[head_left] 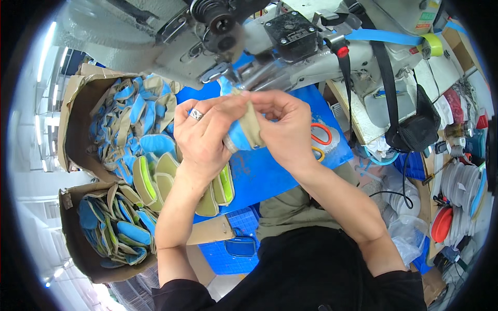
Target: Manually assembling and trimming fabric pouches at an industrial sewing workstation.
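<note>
My left hand (pixel 203 132), with a ring on one finger, is closed on a blue and beige fabric slipper upper (pixel 239 136). From the other side my right hand (pixel 286 127) pinches the upper's beige edge. Both hands meet close under the sewing machine's (pixel 223 44) head, where the fabric's far end reaches the needle area; the needle itself I cannot make out. Beside my right hand lie scissors (pixel 322 135) with orange and yellow handles, partly hidden by the wrist. Beige-edged slipper soles (pixel 162 179) with green and blue faces lie by my left forearm.
On the left stand a cardboard box (pixel 74 122) of blue and beige uppers and a lower cardboard box (pixel 72 233) of soles. The blue work surface (pixel 259 179) lies under my hands. A black strap (pixel 383 67) and blue tape (pixel 384 36) hang at the right, near stacked white discs (pixel 456 181).
</note>
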`<state>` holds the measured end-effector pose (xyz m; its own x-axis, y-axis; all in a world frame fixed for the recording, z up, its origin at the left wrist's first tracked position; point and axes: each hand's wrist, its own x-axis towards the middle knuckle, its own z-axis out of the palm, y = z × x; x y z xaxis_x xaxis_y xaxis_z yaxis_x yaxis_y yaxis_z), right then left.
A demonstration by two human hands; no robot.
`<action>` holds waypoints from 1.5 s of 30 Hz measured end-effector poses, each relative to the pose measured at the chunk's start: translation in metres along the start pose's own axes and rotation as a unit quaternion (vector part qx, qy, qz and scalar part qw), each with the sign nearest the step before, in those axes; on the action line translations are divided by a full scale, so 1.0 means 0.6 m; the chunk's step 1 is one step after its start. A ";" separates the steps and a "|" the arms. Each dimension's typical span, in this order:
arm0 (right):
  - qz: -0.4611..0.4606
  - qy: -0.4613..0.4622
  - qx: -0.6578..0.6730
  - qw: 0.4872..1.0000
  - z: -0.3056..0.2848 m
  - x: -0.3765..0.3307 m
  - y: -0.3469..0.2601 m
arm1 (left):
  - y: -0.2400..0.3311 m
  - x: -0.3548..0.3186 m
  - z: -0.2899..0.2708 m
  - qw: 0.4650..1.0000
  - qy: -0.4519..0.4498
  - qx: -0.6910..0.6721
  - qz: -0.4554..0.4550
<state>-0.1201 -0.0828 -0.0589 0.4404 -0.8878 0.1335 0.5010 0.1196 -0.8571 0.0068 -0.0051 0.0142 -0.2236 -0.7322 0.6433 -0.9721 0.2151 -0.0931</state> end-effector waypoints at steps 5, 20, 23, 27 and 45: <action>-0.031 -0.024 -0.098 0.994 -0.015 -0.004 -0.009 | 0.008 -0.007 -0.001 0.997 -0.008 -0.050 -0.055; 0.165 -0.331 -0.617 0.695 -0.249 -0.066 0.016 | 0.035 -0.164 0.088 0.785 0.194 -0.376 -0.452; 0.330 -0.316 -0.311 0.833 -0.256 -0.085 -0.076 | 0.013 -0.244 0.155 0.778 0.168 -0.338 -0.503; 0.090 -0.327 -0.563 0.753 -0.181 -0.082 -0.303 | 0.024 -0.282 0.200 0.828 0.096 -0.229 -0.503; -0.189 -0.391 -0.807 0.400 -0.025 0.040 -0.392 | 0.053 -0.351 0.266 0.873 0.014 -0.090 -0.480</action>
<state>-0.2386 -0.1392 0.1385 0.9749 -0.2215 -0.0207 -0.2144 -0.9603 0.1784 0.0118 0.0527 -0.2457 0.6914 -0.6156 0.3781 -0.6839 -0.3891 0.6171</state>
